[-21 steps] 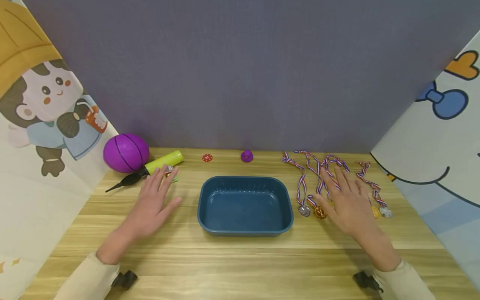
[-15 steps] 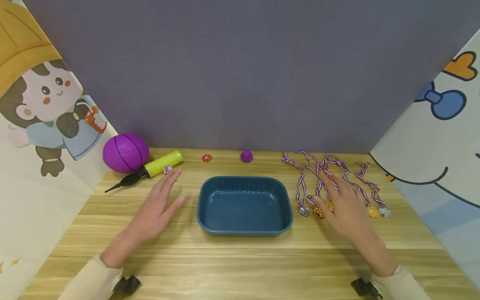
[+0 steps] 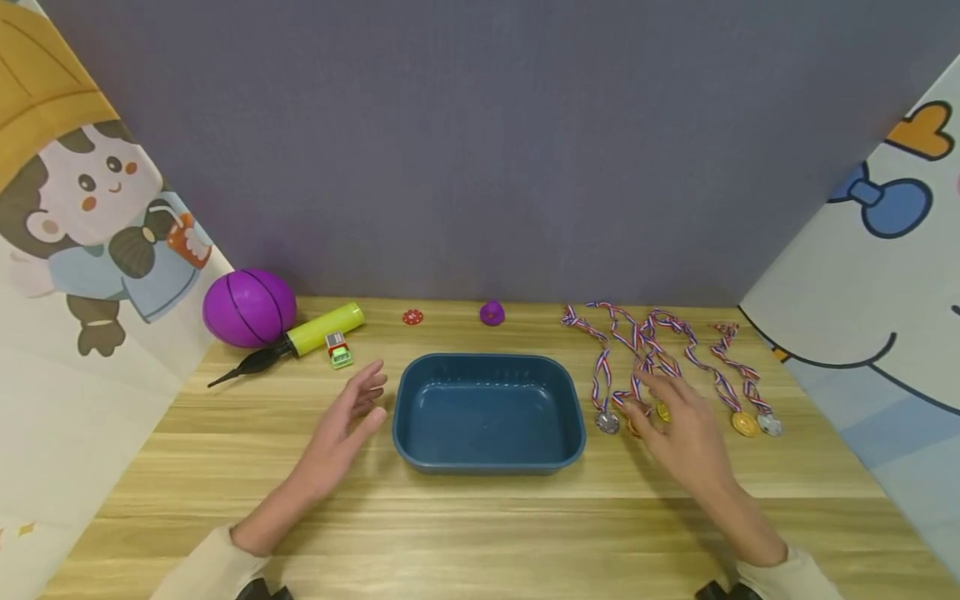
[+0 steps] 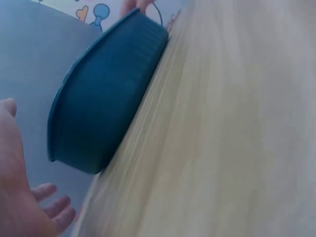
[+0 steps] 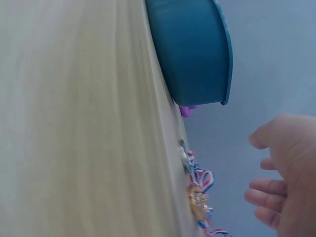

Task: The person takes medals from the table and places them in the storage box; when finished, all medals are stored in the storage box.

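A dark blue rectangular basin [image 3: 487, 463] stands on the wooden table, its inside bare. Just left of it my left hand [image 3: 337, 446] hovers with fingers relaxed and thumb apart, holding nothing; the left wrist view shows a gap between that hand [image 4: 24, 192] and the basin [image 4: 108, 94]. On the other side my right hand [image 3: 686, 425] hangs above the medals, fingers loosely bent and holding nothing. Several medals on striped ribbons [image 3: 697, 358] lie there, among them a silver medal [image 3: 607, 422] and a gold medal [image 3: 745, 424]. My right hand partly covers a bronze-coloured medal [image 5: 198, 201].
At the back left are a purple ball [image 3: 251, 307], a yellow-green hand pump [image 3: 326, 329] with a black nozzle and a small red-and-green item [image 3: 339, 351]. A red poker chip [image 3: 412, 317] and a small purple object [image 3: 492, 313] lie near the grey back panel [image 3: 480, 150].
My left hand has moved right and nearer to me, uncovering the small red-and-green item. My right hand has drawn slightly left and back, its fingers more bent. The basin stays put.
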{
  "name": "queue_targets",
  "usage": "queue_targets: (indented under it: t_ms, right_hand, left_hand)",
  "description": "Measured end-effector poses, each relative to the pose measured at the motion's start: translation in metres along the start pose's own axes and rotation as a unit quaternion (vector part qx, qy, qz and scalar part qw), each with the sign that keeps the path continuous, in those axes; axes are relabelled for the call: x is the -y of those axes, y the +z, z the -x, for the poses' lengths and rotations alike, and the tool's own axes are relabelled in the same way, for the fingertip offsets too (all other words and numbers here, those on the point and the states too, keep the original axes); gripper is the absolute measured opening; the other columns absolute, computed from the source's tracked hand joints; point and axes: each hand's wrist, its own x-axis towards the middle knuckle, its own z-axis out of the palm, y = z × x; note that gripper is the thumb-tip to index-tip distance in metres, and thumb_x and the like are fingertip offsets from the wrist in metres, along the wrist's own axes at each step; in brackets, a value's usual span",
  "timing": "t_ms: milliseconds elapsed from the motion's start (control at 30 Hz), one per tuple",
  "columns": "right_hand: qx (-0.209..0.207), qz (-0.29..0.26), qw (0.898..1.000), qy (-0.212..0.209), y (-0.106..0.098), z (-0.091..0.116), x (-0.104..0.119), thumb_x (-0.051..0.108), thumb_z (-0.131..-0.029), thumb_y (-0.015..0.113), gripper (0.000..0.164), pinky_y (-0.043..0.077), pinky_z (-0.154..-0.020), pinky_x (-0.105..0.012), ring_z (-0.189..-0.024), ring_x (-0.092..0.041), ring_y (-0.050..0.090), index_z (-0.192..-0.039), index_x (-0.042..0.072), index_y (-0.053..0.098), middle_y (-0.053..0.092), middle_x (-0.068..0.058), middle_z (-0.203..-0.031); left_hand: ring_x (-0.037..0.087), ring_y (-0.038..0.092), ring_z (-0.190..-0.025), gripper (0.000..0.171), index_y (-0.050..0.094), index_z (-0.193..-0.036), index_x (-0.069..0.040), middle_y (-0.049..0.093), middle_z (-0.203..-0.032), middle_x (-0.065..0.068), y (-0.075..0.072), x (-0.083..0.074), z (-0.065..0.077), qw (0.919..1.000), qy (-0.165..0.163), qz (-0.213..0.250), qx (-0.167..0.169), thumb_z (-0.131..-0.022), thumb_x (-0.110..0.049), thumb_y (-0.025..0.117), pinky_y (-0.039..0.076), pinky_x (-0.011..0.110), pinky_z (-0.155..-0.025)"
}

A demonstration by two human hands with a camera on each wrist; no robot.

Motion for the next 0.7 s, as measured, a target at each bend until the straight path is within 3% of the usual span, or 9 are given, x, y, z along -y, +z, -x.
queue_targets:
  t_ms: [100, 233, 467, 700]
  right_hand:
    - [-0.012, -0.011, 1.0, 0.008, 0.003, 0.004, -0.001, 0.006, -0.087, 0.093, 0.048, 0.055, -0.069, -0.045, -0.093, -0.037, 0.073, -0.132, 0.0, 0.076, 0.076, -0.02, -0.119]
    - [-0.016, -0.017, 1.0, 0.01, 0.008, 0.009, -0.004, 0.005, -0.084, 0.096, 0.046, 0.045, -0.058, -0.027, -0.077, -0.026, 0.066, -0.126, 0.001, 0.079, 0.077, -0.015, -0.109]
    - [-0.003, -0.032, 0.999, 0.012, 0.021, 0.015, -0.006, 0.005, -0.081, 0.097, 0.041, 0.047, -0.058, -0.018, -0.071, -0.015, 0.06, -0.12, 0.004, 0.082, 0.072, -0.007, -0.094]
    - [0.013, -0.059, 0.998, 0.015, 0.032, 0.02, -0.006, 0.003, -0.078, 0.099, 0.039, 0.041, -0.056, -0.014, -0.067, -0.007, 0.05, -0.114, 0.002, 0.084, 0.063, 0.001, -0.083]
  left_hand:
    - [0.051, 0.059, -0.141, 0.064, 0.039, -0.171, -0.009, 0.057, -0.155, 0.029, 0.007, 0.003, 0.002, 0.9998, 0.006, 0.021, 0.0, -0.111, -0.004, 0.057, 0.051, 0.04, -0.12]
    - [0.049, 0.058, -0.143, 0.065, 0.038, -0.172, -0.011, 0.056, -0.157, 0.027, 0.013, 0.011, 0.005, 0.9992, 0.012, 0.036, 0.007, -0.111, -0.004, 0.057, 0.045, 0.023, -0.119]
    - [0.043, 0.056, -0.144, 0.068, 0.037, -0.172, -0.01, 0.057, -0.161, 0.021, 0.017, 0.017, 0.011, 0.9991, 0.031, 0.026, 0.015, -0.109, -0.007, 0.063, 0.042, 0.02, -0.121]
    - [0.037, 0.053, -0.15, 0.083, 0.036, -0.174, -0.022, 0.05, -0.17, 0.011, 0.019, 0.018, 0.015, 0.9987, 0.035, -0.006, 0.036, -0.103, -0.008, 0.075, 0.034, 0.018, -0.126]
